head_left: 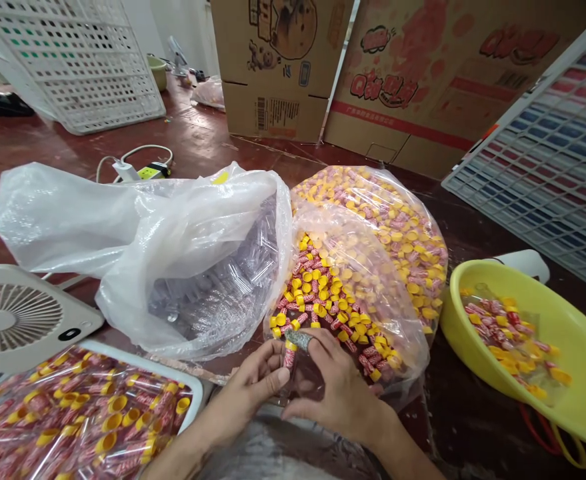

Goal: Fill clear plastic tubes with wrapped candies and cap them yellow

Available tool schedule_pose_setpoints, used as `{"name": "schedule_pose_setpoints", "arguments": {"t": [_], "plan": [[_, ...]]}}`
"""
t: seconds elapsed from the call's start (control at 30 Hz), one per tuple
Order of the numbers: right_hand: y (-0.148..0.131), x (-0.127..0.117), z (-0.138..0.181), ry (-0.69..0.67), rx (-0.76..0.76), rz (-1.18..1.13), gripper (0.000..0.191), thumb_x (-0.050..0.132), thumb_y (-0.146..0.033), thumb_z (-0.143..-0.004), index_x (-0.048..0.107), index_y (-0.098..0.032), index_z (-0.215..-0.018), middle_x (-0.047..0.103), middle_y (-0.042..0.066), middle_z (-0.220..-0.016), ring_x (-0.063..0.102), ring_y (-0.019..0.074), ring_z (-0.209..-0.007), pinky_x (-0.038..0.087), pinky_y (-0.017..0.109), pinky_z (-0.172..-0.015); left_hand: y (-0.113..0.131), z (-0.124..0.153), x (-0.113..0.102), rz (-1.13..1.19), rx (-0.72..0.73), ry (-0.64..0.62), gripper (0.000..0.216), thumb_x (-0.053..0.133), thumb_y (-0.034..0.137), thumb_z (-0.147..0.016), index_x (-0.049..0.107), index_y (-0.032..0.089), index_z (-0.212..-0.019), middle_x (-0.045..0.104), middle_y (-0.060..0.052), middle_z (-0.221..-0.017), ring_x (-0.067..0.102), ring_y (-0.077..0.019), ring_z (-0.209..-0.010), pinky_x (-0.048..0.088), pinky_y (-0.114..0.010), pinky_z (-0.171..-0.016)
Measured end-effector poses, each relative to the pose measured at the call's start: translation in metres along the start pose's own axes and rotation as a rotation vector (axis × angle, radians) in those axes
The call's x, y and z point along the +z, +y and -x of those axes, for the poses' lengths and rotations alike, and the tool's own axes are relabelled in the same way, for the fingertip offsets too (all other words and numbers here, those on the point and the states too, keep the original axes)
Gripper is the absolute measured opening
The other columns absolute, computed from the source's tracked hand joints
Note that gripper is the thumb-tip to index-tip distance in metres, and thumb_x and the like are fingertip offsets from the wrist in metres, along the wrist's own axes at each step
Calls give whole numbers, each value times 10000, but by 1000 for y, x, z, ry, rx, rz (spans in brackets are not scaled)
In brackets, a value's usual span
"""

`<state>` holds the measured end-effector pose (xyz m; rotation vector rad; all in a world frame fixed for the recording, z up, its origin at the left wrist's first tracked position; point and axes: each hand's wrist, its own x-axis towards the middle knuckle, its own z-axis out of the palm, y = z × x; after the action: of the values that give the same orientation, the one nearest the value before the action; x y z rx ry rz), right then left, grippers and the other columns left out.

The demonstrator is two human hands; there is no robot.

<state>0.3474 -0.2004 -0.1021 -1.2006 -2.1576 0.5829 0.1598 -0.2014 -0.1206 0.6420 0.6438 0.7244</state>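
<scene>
A small red-and-white patterned tube with a yellow cap [289, 355] is held upright between the thumb and fingers of my left hand [255, 383]. My right hand [343, 393] is beside it, its thumb spread away and its index finger touching the cap. Grey-green tape [300, 340] wraps that fingertip. Just beyond both hands, the mouth of a clear plastic bag [403, 333] spills many like tubes [317, 287]. Left of that, a white translucent bag [137, 220] lies open with clear plastic sleeves [213, 293] inside.
At lower left a white basket [195, 393] holds tubes packed in clear plastic, next to a fan [17, 320]. A yellow basin [583, 360] with more packs stands at right. Behind are cardboard boxes [397, 127], white crates [117, 73] and a power strip [153, 171].
</scene>
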Motion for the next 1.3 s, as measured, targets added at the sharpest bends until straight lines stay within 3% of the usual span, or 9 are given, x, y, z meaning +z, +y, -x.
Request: {"name": "schedule_pose_setpoints", "arguments": {"t": [0.17,0.27,0.4,0.53,0.73,0.87,1.03,1.13,1.3], "plan": [[-5,26,2,209,-73,195,432,778,-297,-759,522,-184,-1089,625,111,-1012,619,306,-991,551,497,-899,-9,-9,8,102,18,38,266,755,322,-831,627,194,-1026,673,-36,-964,655,-189,-932,506,-309,-847],[-6,22,-1,95,-87,190,532,834,-383,-722,531,-200,-1119,645,107,-1059,623,317,-1039,552,502,-910,-3,-11,7,-41,-9,57,286,766,268,-762,608,194,-988,637,4,-855,622,-164,-813,496,-277,-750],[17,-6,8,2,4,291,693,802,-536,-759,506,-179,-1275,634,158,-1237,600,341,-1175,535,491,-951,26,-15,-17,-734,165,266,52,620,207,-807,602,189,-852,569,24,-756,543,-151,-719,447,-253,-667],[57,-34,28,50,259,571,157,567,-359,-977,600,-207,-989,696,81,-902,689,264,-847,531,373,-724,56,-35,-49,-1570,328,556,364,504,111,-848,659,225,-1158,592,-53,-1012,586,-171,-728,459,-277,-649],[59,-35,43,-221,421,626,28,631,-251,-940,629,-228,-924,723,35,-875,699,210,-764,475,292,-653,62,-64,-67,-2141,309,193,478,441,133,-944,575,305,-1369,583,-110,-1123,650,-223,-801,495,-294,-612],[50,-11,47,-228,397,655,213,733,-215,-850,609,-231,-1023,700,37,-946,705,221,-819,477,277,-624,61,-51,-81,-2141,342,313,459,458,90,-906,633,256,-1297,606,-95,-1018,642,-232,-855,517,-288,-653],[56,7,44,16,246,539,107,540,-133,-913,577,-223,-868,643,36,-863,659,198,-754,474,275,-626,55,-14,-90,-1872,346,525,352,508,238,-942,683,246,-1247,636,-76,-1079,658,-203,-851,513,-261,-652],[49,1,30,127,261,206,166,484,-153,-952,569,-217,-825,621,28,-836,628,183,-765,489,273,-683,44,5,-76,-1661,425,396,295,565,346,-953,708,243,-1189,678,-83,-1128,658,-239,-995,526,-315,-840],[13,-13,0,98,296,-157,179,539,-203,-951,531,-220,-772,542,-26,-701,534,143,-637,432,234,-588,31,15,-41,-1445,330,152,305,612,288,-932,694,276,-1225,730,-70,-1068,647,-247,-978,504,-328,-837]]}}
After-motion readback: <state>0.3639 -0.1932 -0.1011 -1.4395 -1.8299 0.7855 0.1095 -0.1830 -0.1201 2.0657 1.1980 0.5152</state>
